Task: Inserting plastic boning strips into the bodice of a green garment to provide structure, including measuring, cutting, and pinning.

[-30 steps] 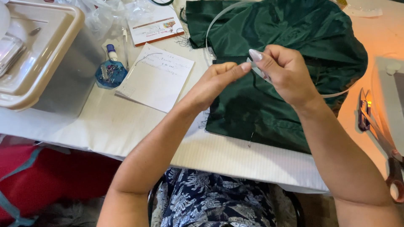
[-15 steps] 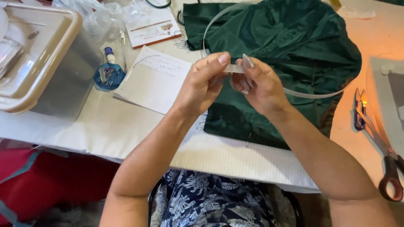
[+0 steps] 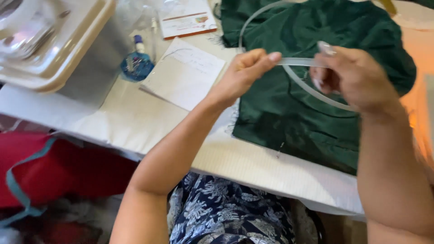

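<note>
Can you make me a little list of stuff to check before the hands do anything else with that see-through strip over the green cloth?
1. Left hand pinching the thin clear plastic strip: ok.
2. Right hand gripping the strip's other side: ok.
3. Strip pulled straight between the hands: ok.
4. Shiny dark green fabric lying flat underneath: not ok, it is rumpled.
5. Strip's far end free of tangles: cannot tell.

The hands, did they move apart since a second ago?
Yes. The left hand and right hand have spread apart over the green fabric, stretching the clear strip between them.
</note>
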